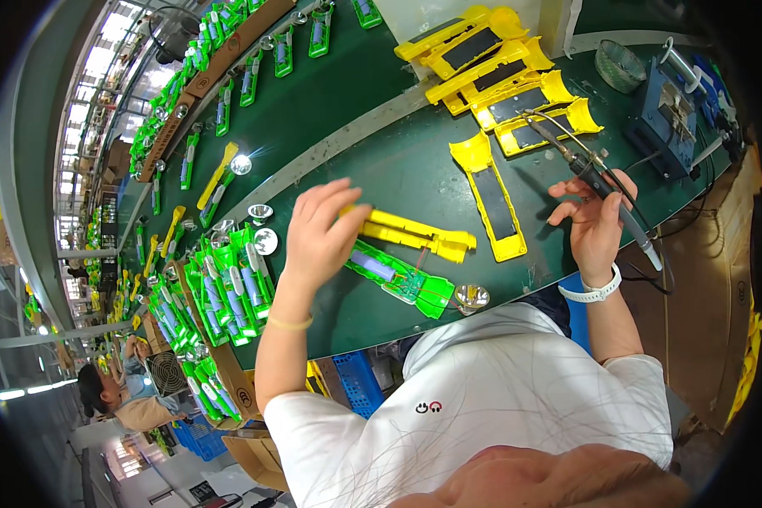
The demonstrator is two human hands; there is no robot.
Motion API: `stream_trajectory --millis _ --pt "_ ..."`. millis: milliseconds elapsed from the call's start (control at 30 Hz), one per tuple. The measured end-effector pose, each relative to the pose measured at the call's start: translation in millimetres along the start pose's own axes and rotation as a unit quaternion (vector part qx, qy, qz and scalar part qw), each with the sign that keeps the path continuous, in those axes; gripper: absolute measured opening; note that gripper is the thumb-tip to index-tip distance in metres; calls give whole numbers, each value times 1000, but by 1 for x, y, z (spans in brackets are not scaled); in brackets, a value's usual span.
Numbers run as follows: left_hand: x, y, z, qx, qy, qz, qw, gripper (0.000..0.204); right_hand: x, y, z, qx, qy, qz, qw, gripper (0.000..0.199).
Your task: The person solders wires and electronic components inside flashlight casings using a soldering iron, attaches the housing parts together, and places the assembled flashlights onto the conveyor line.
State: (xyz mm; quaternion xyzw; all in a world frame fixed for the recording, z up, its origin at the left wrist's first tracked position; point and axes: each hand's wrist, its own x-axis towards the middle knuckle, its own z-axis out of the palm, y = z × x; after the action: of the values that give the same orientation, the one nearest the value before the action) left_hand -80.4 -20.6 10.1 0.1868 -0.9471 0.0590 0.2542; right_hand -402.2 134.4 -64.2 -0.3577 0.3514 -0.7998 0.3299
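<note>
My left hand [320, 227] holds one end of a yellow flashlight casing half [419, 235], fingers partly curled over it. Just nearer to me lies a green casing half [433, 296] with a blue-violet battery [372, 264] and a green circuit board [409, 286]. Thin red wires run from the board, some toward a round silver reflector [472, 297] at the table edge. In my right hand [597, 222] is a soldering iron [597, 180] with a thin feed tube alongside, its tip pointing away to the far left. Another yellow casing half [495, 203] with a dark panel lies between my hands.
More yellow casings [491, 76] are piled at the back. A blue soldering station [665, 114] with a wire spool and a mesh bowl [620, 66] stand at right. Green assemblies [229, 284] fill a box at left; others line the far side. A person [131, 389] sits far left.
</note>
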Motion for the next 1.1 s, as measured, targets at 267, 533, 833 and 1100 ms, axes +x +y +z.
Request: stream_trajectory --millis 267,533,833,1100 --pt "-58 55 -12 -181 -165 -61 968 46 -8 14 11 -30 12 46 998 39" --pt "-54 11 12 -140 -9 -124 982 50 -7 15 13 -26 41 38 998 37" --pt "9 -182 86 58 26 -362 930 57 -2 20 10 -33 28 50 998 37" --pt "61 40 60 -129 -53 -83 987 63 0 16 9 9 64 15 998 39"
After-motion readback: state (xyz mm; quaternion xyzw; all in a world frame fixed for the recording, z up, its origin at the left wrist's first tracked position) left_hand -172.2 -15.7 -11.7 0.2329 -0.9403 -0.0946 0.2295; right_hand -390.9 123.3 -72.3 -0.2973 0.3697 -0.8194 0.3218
